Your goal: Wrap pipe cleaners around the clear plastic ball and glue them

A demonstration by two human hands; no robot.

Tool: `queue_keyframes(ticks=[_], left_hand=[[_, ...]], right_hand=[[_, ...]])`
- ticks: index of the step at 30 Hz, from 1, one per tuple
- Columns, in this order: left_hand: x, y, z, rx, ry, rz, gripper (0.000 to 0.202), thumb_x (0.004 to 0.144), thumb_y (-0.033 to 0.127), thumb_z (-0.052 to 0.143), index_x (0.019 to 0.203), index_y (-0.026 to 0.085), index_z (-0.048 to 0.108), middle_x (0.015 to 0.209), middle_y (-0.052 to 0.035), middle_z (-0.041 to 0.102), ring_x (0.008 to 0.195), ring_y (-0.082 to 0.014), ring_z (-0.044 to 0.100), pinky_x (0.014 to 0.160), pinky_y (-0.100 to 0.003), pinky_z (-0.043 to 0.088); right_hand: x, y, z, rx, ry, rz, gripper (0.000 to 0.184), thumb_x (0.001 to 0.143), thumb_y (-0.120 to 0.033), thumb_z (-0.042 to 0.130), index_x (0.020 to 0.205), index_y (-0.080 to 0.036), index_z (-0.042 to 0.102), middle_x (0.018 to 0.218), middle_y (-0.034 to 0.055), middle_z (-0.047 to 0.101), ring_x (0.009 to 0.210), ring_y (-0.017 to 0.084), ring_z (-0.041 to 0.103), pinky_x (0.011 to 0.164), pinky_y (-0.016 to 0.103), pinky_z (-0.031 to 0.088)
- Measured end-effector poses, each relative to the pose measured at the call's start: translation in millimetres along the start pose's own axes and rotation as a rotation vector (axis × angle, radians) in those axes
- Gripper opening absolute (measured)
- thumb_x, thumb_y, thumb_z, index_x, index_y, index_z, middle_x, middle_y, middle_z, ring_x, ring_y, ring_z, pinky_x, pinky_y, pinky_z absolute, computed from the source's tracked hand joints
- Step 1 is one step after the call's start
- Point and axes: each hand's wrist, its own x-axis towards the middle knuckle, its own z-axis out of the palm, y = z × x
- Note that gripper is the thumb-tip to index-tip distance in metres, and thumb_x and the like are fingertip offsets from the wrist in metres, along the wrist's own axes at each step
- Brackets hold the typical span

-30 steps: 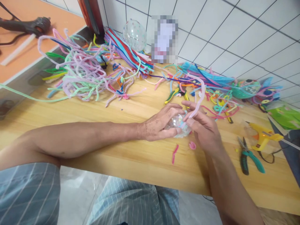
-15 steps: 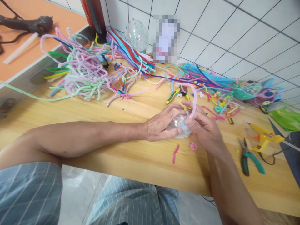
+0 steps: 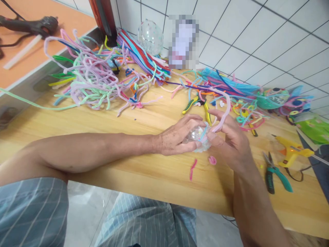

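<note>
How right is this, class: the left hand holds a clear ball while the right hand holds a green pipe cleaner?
One slip: the pipe cleaner in the right hand is pale pinkish-purple, not green, as the head view shows. The left hand holds a clear ball.

a loose blue-grey sleeve [image 3: 33, 212] with thin pale crossing lines ends above the elbow; matching lined cloth [image 3: 146, 224] covers the lap; left hand [image 3: 177, 135] and right hand [image 3: 235, 144] bare.
</note>
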Motion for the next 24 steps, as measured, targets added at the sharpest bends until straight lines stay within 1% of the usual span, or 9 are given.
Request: queue_keyframes(ticks=[5, 10, 13, 16, 20, 24], left_hand=[[0, 0, 0.6, 0.015, 0.014, 0.027, 0.058, 0.102, 0.04, 0.063, 0.152, 0.024, 0.038, 0.146, -0.0199, 0.054, 0.147, -0.0352, 0.05, 0.12, -0.062, 0.05], [0, 0, 1.5, 0.003, 0.012, 0.011, 0.058, 0.101, 0.041, 0.063, 0.151, 0.026, 0.038, 0.148, -0.019, 0.053, 0.148, -0.0358, 0.049, 0.12, -0.064, 0.05], [0, 0, 2.0, 0.011, 0.013, 0.003, 0.057, 0.102, 0.042, 0.062, 0.151, 0.026, 0.039, 0.148, -0.0191, 0.053, 0.149, -0.0346, 0.049, 0.12, -0.062, 0.051], [0, 0, 2.7, 0.014, 0.035, 0.025, 0.056, 0.102, 0.042, 0.062, 0.151, 0.024, 0.041, 0.146, -0.0191, 0.054, 0.147, -0.034, 0.05, 0.12, -0.059, 0.051], [0, -1, 3.1, 0.002, 0.046, 0.044, 0.057, 0.102, 0.04, 0.063, 0.151, 0.023, 0.041, 0.144, -0.0199, 0.055, 0.145, -0.0352, 0.05, 0.12, -0.059, 0.05], [0, 0, 2.3, 0.021, 0.037, 0.042, 0.056, 0.102, 0.039, 0.063, 0.149, 0.021, 0.04, 0.143, -0.0199, 0.055, 0.145, -0.035, 0.05, 0.12, -0.059, 0.05]], right_hand=[[0, -1, 8, 0.086, 0.004, 0.064, 0.019, 0.098, -0.037, 0.07, 0.08, -0.032, 0.069, 0.14, 0.0032, 0.073, 0.149, 0.034, 0.056, 0.125, 0.069, 0.036], [0, -4, 13, 0.137, -0.003, 0.117, 0.023, 0.099, -0.042, 0.069, 0.079, -0.031, 0.068, 0.141, 0.0057, 0.074, 0.149, 0.035, 0.056, 0.123, 0.072, 0.037], [0, -4, 10, 0.09, -0.016, 0.076, 0.02, 0.099, -0.04, 0.068, 0.081, -0.032, 0.07, 0.139, 0.0055, 0.075, 0.149, 0.035, 0.056, 0.124, 0.072, 0.034], [-1, -3, 4, 0.033, -0.049, 0.03, 0.012, 0.098, -0.037, 0.071, 0.086, -0.032, 0.071, 0.143, 0.0049, 0.073, 0.15, 0.036, 0.055, 0.125, 0.071, 0.033], [-3, -1, 0, -0.023, -0.07, -0.006, 0.01, 0.098, -0.036, 0.07, 0.089, -0.031, 0.07, 0.151, 0.0046, 0.07, 0.149, 0.036, 0.057, 0.124, 0.069, 0.036], [-3, 0, 2, -0.036, -0.068, -0.037, 0.011, 0.099, -0.035, 0.069, 0.089, -0.029, 0.068, 0.152, 0.006, 0.07, 0.147, 0.035, 0.059, 0.123, 0.065, 0.04]])
